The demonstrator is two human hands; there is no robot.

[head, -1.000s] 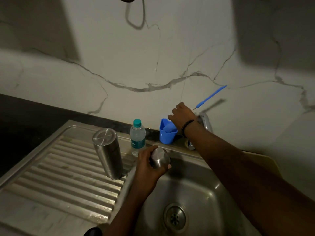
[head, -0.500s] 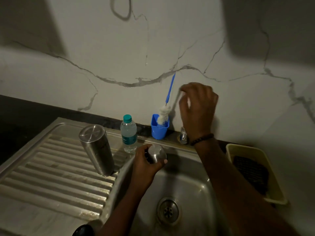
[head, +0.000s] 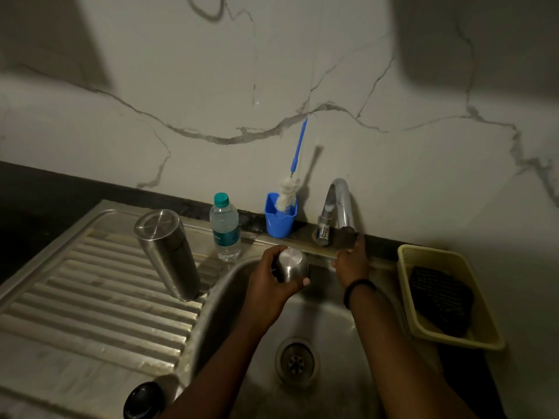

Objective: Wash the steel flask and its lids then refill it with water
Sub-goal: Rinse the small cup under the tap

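Left grip holds the steel lid over the sink; right grip has left the bottle brush, now curling on the tap handle, so rinsing looks next.

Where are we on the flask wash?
Done: flask is uncapped, inverted on the drainboard. In hand: left hand grips the steel lid over the sink; right hand is at the tap, no water visible. Left: washing, refilling.

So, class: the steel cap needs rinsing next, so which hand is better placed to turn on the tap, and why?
The right hand: it already reaches the tap at its base, holding nothing else. The left hand grips the steel cap over the sink.
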